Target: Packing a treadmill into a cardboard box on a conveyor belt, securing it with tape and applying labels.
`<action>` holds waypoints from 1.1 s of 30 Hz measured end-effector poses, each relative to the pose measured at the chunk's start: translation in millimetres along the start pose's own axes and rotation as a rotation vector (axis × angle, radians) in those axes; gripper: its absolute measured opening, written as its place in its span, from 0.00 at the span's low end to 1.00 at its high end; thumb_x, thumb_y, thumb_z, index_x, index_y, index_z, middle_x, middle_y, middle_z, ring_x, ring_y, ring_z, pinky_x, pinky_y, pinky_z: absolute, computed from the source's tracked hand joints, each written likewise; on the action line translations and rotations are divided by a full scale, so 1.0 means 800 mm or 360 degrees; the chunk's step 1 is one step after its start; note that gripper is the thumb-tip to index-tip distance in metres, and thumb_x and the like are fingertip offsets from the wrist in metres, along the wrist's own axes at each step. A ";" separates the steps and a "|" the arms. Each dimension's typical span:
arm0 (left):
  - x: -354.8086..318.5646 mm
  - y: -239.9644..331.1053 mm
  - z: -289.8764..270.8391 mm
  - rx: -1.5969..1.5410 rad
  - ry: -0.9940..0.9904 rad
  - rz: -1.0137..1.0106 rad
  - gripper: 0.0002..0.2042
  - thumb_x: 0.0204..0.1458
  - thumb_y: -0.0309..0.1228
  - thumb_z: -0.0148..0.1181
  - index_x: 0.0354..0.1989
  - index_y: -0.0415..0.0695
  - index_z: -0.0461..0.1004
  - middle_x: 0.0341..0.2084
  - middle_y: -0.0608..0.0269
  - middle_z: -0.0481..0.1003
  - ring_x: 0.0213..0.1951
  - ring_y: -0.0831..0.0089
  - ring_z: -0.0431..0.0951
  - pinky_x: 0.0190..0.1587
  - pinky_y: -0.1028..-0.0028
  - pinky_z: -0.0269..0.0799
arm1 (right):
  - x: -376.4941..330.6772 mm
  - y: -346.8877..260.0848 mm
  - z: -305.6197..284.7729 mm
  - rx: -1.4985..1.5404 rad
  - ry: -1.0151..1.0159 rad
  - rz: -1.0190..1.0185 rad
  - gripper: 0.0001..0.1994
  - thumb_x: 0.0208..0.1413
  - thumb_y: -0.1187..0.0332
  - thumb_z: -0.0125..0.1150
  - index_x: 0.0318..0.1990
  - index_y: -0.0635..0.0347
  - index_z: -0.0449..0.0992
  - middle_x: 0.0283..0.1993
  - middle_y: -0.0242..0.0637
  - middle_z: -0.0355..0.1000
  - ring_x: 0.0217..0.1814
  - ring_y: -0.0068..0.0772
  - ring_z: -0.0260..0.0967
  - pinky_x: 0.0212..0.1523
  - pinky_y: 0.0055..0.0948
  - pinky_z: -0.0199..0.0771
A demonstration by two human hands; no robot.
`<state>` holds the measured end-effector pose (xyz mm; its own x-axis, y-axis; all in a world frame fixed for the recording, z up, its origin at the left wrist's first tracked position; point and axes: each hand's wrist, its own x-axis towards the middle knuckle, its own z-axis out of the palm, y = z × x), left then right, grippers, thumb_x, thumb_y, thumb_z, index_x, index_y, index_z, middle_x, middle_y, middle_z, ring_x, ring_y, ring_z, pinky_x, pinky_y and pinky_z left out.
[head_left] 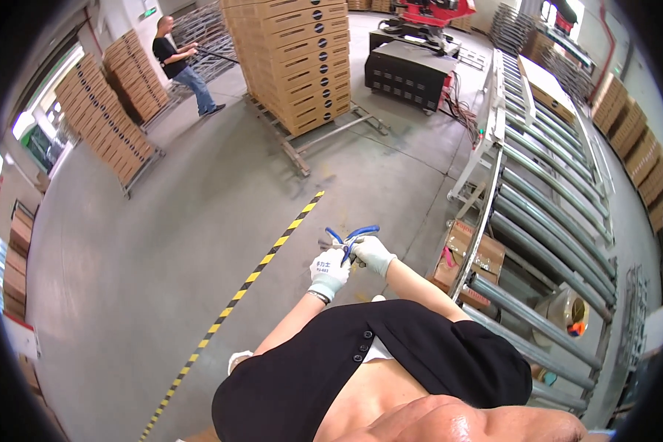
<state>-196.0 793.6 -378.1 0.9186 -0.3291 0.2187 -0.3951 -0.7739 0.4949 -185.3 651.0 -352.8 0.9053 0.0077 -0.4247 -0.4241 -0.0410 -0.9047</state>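
In the head view, take the yellow-and-black striped floor tape [253, 278] as landmark. The hand tool with spread blue handles [362, 230], plier-like, is held above the floor just right of the tape's far end. The white-gloved left hand [330, 269] and white-gloved right hand [373, 254] are together, both apparently closed around it; which part each grips cannot be told. The step in hand looks like handling or adjusting the tool, its handles parted. The next move seems to call for a settled grip and fingers clear of the hinge. The grey steel roller conveyor [545, 188] stands well right of the tape.
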 end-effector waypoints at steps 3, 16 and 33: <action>0.006 -0.004 0.003 -0.0223 -0.0240 -0.0289 0.12 0.47 0.40 0.55 0.35 0.46 0.73 0.33 0.53 0.76 0.38 0.55 0.76 0.40 0.61 0.71 | 0.008 -0.003 0.008 0.0313 0.0038 0.0090 0.04 0.51 0.73 0.55 0.27 0.60 0.74 0.20 0.33 0.67 0.15 0.22 0.56 0.15 0.25 0.55; 0.015 -0.018 0.036 -0.1347 -0.0420 -0.0301 0.09 0.50 0.33 0.55 0.34 0.40 0.75 0.26 0.65 0.77 0.29 0.76 0.75 0.34 0.72 0.70 | 0.042 0.017 0.022 0.0785 0.0038 -0.0303 0.08 0.47 0.85 0.47 0.33 0.75 0.72 0.39 0.49 0.73 0.41 0.43 0.72 0.46 0.32 0.72; 0.025 0.043 -0.046 -0.0925 -0.0174 0.0110 0.11 0.47 0.39 0.52 0.26 0.44 0.72 0.23 0.51 0.74 0.28 0.53 0.76 0.33 0.59 0.68 | 0.117 -0.010 -0.010 0.1251 -0.1454 0.0001 0.23 0.60 0.60 0.40 0.63 0.46 0.54 0.71 0.34 0.48 0.72 0.27 0.44 0.68 0.49 0.40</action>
<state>-191.1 780.8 -325.6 0.8737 -0.4458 0.1945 -0.3646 -0.3356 0.8686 -97.2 644.2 -384.9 0.6881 0.7256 -0.0051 -0.6113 0.5758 -0.5429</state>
